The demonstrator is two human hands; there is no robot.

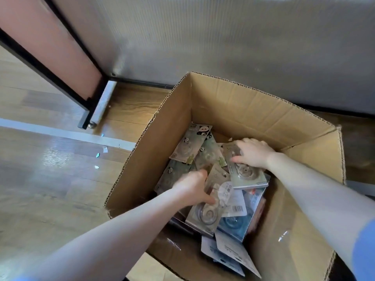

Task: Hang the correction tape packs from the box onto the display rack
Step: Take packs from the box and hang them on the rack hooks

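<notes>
An open cardboard box stands on the floor, holding several carded correction tape packs in a loose pile. Both my hands are down inside it. My left hand grips a stack of grey-green packs at the box's middle. My right hand closes over the top of another stack of packs toward the right side. A panda-printed pack leans against the left wall, and blue packs lie nearer me. The display rack's hooks are out of view.
A black metal frame leg with a pink panel stands at the left on the wooden floor. A grey corrugated panel rises behind the box. Small paper scraps lie on the floor.
</notes>
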